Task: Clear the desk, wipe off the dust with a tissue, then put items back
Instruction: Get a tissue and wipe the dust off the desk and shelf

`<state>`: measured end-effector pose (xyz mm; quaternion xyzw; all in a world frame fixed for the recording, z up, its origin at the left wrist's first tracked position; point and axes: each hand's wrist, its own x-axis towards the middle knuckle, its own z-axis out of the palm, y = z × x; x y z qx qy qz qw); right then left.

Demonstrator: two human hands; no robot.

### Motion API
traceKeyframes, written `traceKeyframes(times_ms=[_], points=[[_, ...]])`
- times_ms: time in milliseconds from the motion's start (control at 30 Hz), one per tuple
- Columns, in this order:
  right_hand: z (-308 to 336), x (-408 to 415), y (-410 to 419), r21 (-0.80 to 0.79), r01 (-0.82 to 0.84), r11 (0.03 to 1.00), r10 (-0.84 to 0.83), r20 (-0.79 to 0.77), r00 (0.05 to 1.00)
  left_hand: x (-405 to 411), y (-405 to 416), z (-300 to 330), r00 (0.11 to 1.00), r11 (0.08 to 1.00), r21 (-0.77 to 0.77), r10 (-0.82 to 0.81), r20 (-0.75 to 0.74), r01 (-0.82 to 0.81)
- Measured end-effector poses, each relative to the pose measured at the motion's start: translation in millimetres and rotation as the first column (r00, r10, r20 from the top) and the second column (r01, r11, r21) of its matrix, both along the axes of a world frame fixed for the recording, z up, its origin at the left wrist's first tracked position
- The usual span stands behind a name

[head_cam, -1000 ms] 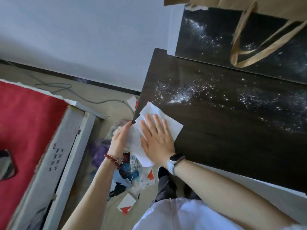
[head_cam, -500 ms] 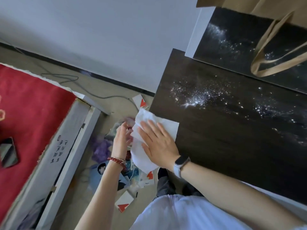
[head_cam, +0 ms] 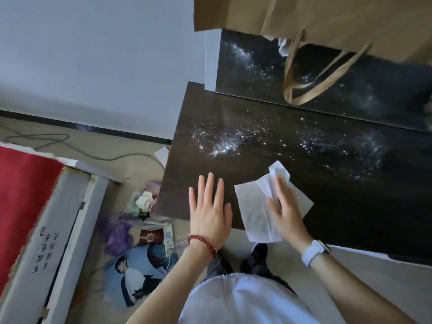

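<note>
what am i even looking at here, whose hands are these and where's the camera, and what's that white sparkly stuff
There is no machine here. A person wears one camera on the head, so you look down along their own arms. The left hand, with a red bead bracelet, lies flat with straight fingers on the dark desk. The right hand, with a white watch on its wrist, presses a white tissue flat on the desk near its front edge. The sparkly white specks farther back look like dust catching the light, not yet wiped. A brown paper bag stands on the raised shelf behind, its handle hanging down. Papers and pictures lie on the floor at left.
</note>
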<state>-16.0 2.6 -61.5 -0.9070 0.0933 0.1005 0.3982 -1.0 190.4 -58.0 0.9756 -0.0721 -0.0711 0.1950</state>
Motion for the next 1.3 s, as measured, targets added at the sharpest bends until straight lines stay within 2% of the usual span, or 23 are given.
traceKeyframes(times_ms=[33,67,133,200,300,433,533,600,700,833,900,933,1000,1100,1200,1267,1300], points=[[9,2,-1,0.162,0.105,0.981,-0.097,-0.054,0.994,-2,-16,0,0.995,0.995,0.019,-0.095,0.012,0.095],[17,5,-4,0.257,0.192,0.947,-0.173,-0.096,0.98,-5,-32,0,0.983,0.983,0.021,-0.18,0.015,0.18],[25,6,-16,0.284,0.258,0.923,-0.237,-0.105,0.966,-11,-63,-2,0.948,0.948,0.025,-0.318,-0.009,0.318],[27,0,-32,0.241,0.242,0.94,-0.231,-0.076,0.97,-14,-88,-10,0.925,0.923,0.07,-0.373,-0.078,0.378],[19,-17,-60,0.066,0.295,0.953,-0.296,-0.001,0.955,-8,-108,-26,0.924,0.911,0.163,-0.365,-0.113,0.38],[11,-41,-108,-0.152,0.459,0.875,-0.432,0.18,0.884,12,-126,-30,0.899,0.865,0.248,-0.419,-0.124,0.437],[10,-57,-148,-0.169,0.579,0.797,-0.556,0.169,0.814,10,-159,-25,0.752,0.712,0.247,-0.642,-0.149,0.657],[12,-67,-172,-0.137,0.647,0.75,-0.63,0.151,0.762,3,-192,-23,0.634,0.606,0.21,-0.767,-0.104,0.767],[15,-81,-204,-0.069,0.717,0.694,-0.7,0.171,0.694,-4,-252,-23,0.516,0.495,0.176,-0.851,-0.097,0.851],[12,-88,-247,0.048,0.814,0.578,-0.806,0.187,0.562,2,-334,-27,0.28,0.25,0.2,-0.95,-0.14,0.947],[9,-82,-269,0.081,0.839,0.539,-0.83,0.22,0.512,17,-371,-29,0.232,0.199,0.227,-0.964,-0.128,0.953],[8,-79,-278,0.078,0.844,0.53,-0.832,0.237,0.501,28,-388,-28,0.24,0.209,0.235,-0.964,-0.111,0.949],[4,-71,-295,0.032,0.837,0.546,-0.803,0.304,0.513,56,-411,-28,0.321,0.291,0.253,-0.943,-0.084,0.923],[-2,-63,-313,-0.079,0.798,0.598,-0.734,0.347,0.584,103,-408,-26,0.547,0.517,0.253,-0.835,-0.065,0.818],[-11,-50,-315,-0.264,0.671,0.693,-0.605,0.292,0.741,139,-361,-29,0.751,0.714,0.277,-0.658,-0.052,0.644],[-21,-38,-312,-0.456,0.489,0.743,-0.441,0.216,0.871,157,-321,-29,0.844,0.801,0.288,-0.534,-0.05,0.524],[-26,-33,-312,-0.525,0.415,0.743,-0.39,0.164,0.906,161,-305,-28,0.877,0.831,0.292,-0.477,-0.064,0.473]])
